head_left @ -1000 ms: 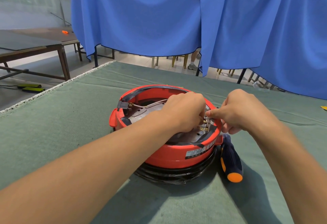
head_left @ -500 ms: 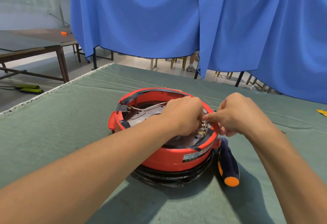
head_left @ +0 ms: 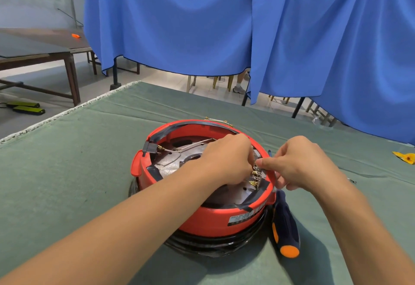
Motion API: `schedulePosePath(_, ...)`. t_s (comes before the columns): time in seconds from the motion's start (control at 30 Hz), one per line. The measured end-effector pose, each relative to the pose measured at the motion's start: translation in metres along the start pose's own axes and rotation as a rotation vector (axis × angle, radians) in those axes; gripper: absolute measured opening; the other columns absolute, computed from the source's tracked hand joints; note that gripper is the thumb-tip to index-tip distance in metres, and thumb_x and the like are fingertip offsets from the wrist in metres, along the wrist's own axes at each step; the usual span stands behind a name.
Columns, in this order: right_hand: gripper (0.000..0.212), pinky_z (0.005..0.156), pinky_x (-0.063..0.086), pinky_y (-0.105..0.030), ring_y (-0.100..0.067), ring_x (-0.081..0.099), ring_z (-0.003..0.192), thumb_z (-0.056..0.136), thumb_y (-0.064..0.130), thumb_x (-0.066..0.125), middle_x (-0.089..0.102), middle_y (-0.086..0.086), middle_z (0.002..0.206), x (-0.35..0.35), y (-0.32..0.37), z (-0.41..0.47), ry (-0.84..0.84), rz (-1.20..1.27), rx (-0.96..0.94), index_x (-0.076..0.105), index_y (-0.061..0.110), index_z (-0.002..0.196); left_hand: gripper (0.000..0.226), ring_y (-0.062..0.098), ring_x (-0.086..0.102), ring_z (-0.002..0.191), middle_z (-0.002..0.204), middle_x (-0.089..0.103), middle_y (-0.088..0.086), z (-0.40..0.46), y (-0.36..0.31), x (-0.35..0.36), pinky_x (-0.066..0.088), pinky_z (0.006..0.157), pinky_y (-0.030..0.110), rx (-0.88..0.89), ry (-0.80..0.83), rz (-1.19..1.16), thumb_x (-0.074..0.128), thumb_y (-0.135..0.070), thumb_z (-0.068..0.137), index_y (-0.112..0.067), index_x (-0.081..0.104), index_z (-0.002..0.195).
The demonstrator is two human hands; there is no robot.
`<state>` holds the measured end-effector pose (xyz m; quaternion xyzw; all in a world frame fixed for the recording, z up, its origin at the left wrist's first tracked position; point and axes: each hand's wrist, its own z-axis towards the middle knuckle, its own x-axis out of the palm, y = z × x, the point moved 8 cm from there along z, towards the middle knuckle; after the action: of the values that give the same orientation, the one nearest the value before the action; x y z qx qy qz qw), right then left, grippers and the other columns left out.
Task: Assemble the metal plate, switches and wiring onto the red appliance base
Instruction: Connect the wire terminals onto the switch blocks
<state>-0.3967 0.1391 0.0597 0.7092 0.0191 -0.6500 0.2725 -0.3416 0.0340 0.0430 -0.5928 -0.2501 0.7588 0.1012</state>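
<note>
Even, bright daylight fills the scene, seemingly from the left, where the floor [head_left: 56,77] glares pale. Soft shadows fall right and toward the viewer under the base [head_left: 202,217] and the screwdriver [head_left: 285,226] on the desk [head_left: 67,161]. The wide lens bows the curtain [head_left: 179,26] and desk edge. Forearms at the bottom edge look stretched and slightly soft.
</note>
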Motion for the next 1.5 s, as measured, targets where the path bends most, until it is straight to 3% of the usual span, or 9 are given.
schedulePosePath(0.1, 0.043, 0.071, 0.057, -0.039, -0.025, 0.067, 0.066, 0.078, 0.049, 0.070, 0.068, -0.004, 0.057, -0.001, 0.001, 0.003, -0.048, -0.016, -0.010, 0.070, 0.010, 0.060, 0.016, 0.023, 0.062, 0.086, 0.081, 0.065, -0.001, -0.002, 0.003, -0.011, 0.049, 0.070, 0.032, 0.013, -0.050, -0.035, 0.063, -0.013, 0.083, -0.024, 0.074, 0.087)
schedulePosePath(0.33, 0.045, 0.068, 0.055, -0.040, -0.029, 0.064, 0.067, 0.081, 0.046, 0.067, 0.064, -0.009, 0.051, 0.001, -0.001, 0.007, -0.179, 0.091, -0.038, 0.068, 0.008, 0.058, 0.020, 0.024, 0.059, 0.080, 0.072, 0.055, -0.003, 0.006, 0.004, -0.001, 0.052, 0.072, 0.034, 0.018, 0.123, -0.016, 0.063, -0.012, 0.082, -0.030, 0.068, 0.076)
schedulePosePath(0.47, 0.044, 0.068, 0.056, -0.039, -0.026, 0.065, 0.062, 0.082, 0.049, 0.066, 0.063, -0.006, 0.048, 0.003, -0.008, 0.009, -0.123, 0.136, -0.006, 0.069, 0.011, 0.060, 0.011, 0.025, 0.061, 0.083, 0.080, 0.062, 0.000, 0.005, -0.002, 0.005, 0.050, 0.070, 0.033, 0.053, 0.117, 0.036, 0.067, -0.018, 0.079, -0.026, 0.071, 0.085)
schedulePosePath(0.57, 0.038, 0.070, 0.059, -0.042, -0.019, 0.068, 0.057, 0.081, 0.050, 0.066, 0.069, -0.002, 0.057, 0.006, -0.008, 0.009, -0.016, 0.125, 0.007, 0.071, 0.016, 0.065, 0.013, 0.027, 0.061, 0.083, 0.084, 0.065, 0.003, 0.005, -0.005, 0.005, 0.046, 0.066, 0.031, 0.073, 0.097, 0.086, 0.069, -0.020, 0.079, -0.024, 0.073, 0.090)
schedulePosePath(0.7, 0.027, 0.074, 0.059, -0.042, -0.020, 0.072, 0.060, 0.084, 0.037, 0.067, 0.072, -0.003, 0.062, 0.011, -0.007, 0.009, 0.134, 0.120, 0.015, 0.072, 0.012, 0.076, 0.011, 0.023, 0.053, 0.072, 0.071, 0.056, -0.004, 0.007, -0.005, -0.003, 0.034, 0.060, 0.029, 0.072, 0.042, 0.167, 0.072, -0.026, 0.078, -0.030, 0.074, 0.088)
schedulePosePath(0.77, 0.026, 0.077, 0.058, -0.043, -0.021, 0.072, 0.062, 0.086, 0.032, 0.067, 0.071, -0.006, 0.060, 0.012, -0.005, 0.010, 0.167, 0.132, 0.012, 0.071, 0.008, 0.078, 0.008, 0.022, 0.055, 0.072, 0.065, 0.054, -0.006, 0.007, -0.005, -0.004, 0.035, 0.061, 0.029, 0.075, 0.039, 0.173, 0.073, -0.027, 0.078, -0.030, 0.074, 0.086)
schedulePosePath(1.03, 0.027, 0.079, 0.058, -0.044, -0.024, 0.072, 0.063, 0.088, 0.026, 0.066, 0.071, -0.010, 0.060, 0.015, -0.001, 0.010, 0.177, 0.131, 0.008, 0.072, 0.000, 0.080, 0.009, 0.022, 0.057, 0.076, 0.076, 0.062, -0.005, 0.008, -0.003, -0.002, 0.037, 0.065, 0.030, 0.084, 0.013, 0.219, 0.073, -0.027, 0.079, -0.030, 0.075, 0.086)
schedulePosePath(1.23, 0.027, 0.073, 0.060, -0.039, -0.023, 0.071, 0.059, 0.089, 0.026, 0.064, 0.071, -0.011, 0.060, 0.011, 0.001, 0.008, 0.142, 0.114, 0.019, 0.069, 0.000, 0.086, 0.006, 0.020, 0.064, 0.078, 0.081, 0.072, -0.003, 0.010, 0.000, -0.003, 0.050, 0.069, 0.033, 0.078, 0.060, 0.186, 0.075, -0.025, 0.077, -0.028, 0.077, 0.082)
schedulePosePath(1.5, 0.032, 0.075, 0.059, -0.038, -0.022, 0.071, 0.060, 0.090, 0.030, 0.063, 0.071, -0.010, 0.059, 0.011, -0.001, 0.007, 0.153, 0.125, 0.026, 0.071, -0.001, 0.084, 0.007, 0.022, 0.062, 0.082, 0.086, 0.071, -0.003, 0.009, -0.004, -0.002, 0.043, 0.067, 0.032, 0.089, 0.041, 0.214, 0.074, -0.028, 0.079, -0.028, 0.077, 0.086)
